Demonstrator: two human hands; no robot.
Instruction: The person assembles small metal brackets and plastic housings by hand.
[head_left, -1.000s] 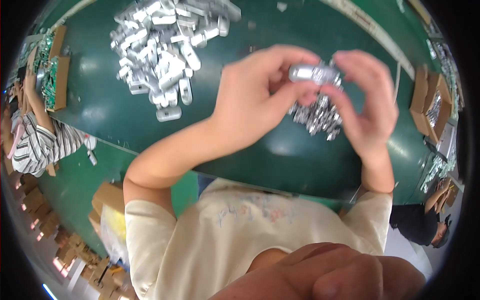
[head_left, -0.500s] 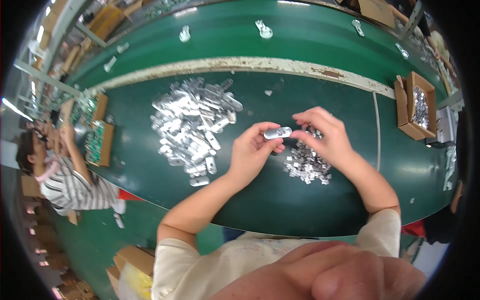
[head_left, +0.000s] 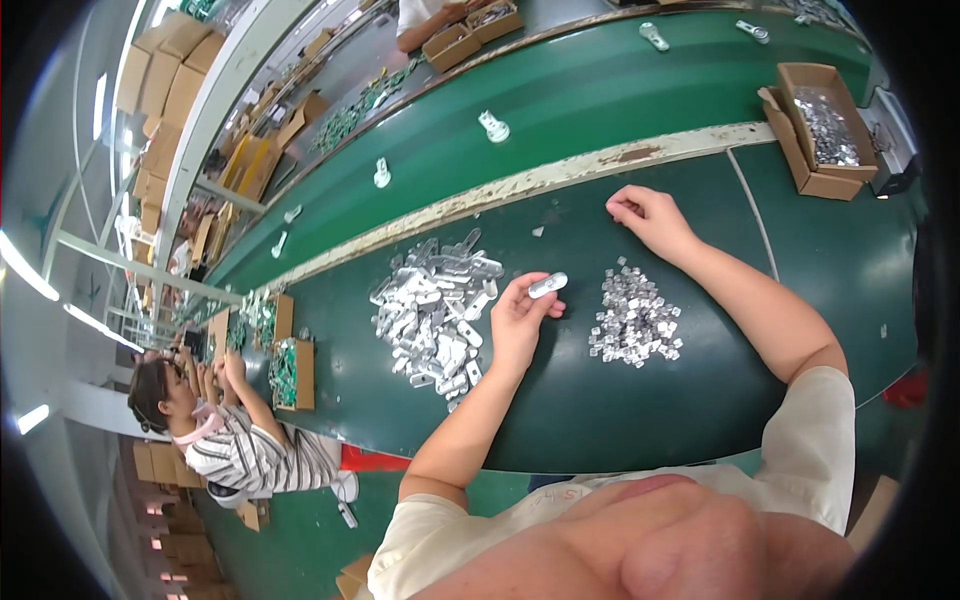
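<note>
in left hand (head_left: pixel 518 320), silver part (head_left: pixel 548 286); on shirt (head_left: pixel 465 528), lettering (head_left: pixel 573 494)

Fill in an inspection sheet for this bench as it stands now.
Surface: dark green tabletop, carrying two separate piles.
Job's things: pile of oblong silver parts on the left; pile of small metal pieces on the right.
Clutter: small pale scrap beyond the piles.
Hands: left hand grips one oblong silver part; right hand is raised, fingers curled, contents not visible.
Cables: pale line at right; cannot tell whether it is a cord.
Surroundings: green strip bearing spaced silver parts; cardboard box of metal pieces at right; striped-top co-worker at left.
</note>
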